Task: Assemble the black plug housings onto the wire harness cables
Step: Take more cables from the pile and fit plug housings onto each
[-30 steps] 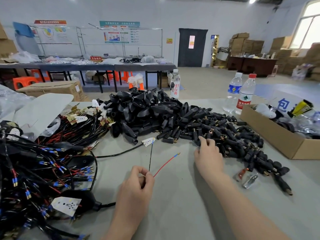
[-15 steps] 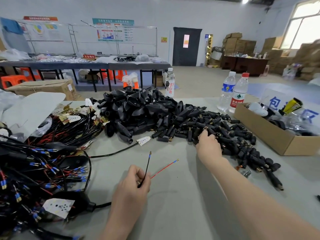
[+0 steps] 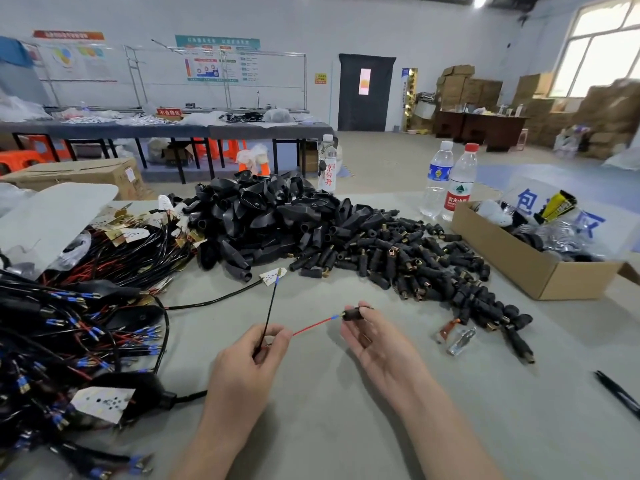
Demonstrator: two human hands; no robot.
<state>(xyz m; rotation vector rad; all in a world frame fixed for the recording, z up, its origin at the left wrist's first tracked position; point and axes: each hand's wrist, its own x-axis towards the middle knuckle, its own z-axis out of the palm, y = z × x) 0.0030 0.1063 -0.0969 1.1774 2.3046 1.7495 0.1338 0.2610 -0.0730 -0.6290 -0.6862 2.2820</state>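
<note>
My left hand (image 3: 247, 362) pinches a thin black wire (image 3: 269, 310) and a red wire (image 3: 313, 325), both with blue-sleeved tips. My right hand (image 3: 374, 337) pinches a small black plug housing (image 3: 353, 313) right at the red wire's blue tip. A big heap of black plug housings (image 3: 398, 261) lies behind the hands, with larger black shells (image 3: 270, 216) piled at its left. A tangle of black and red wire harness cables (image 3: 79, 327) with white tags covers the table's left side.
An open cardboard box (image 3: 526, 268) stands at the right. Three water bottles (image 3: 459, 188) stand behind the heap. Small metal parts (image 3: 460, 341) lie right of my right hand. A black tool (image 3: 620, 393) lies near the right edge. The grey table (image 3: 346, 427) shows between my arms.
My right hand left the heap with one black plug housing and brought it to the red wire's tip. My left hand has turned the wires slightly and still holds them.
</note>
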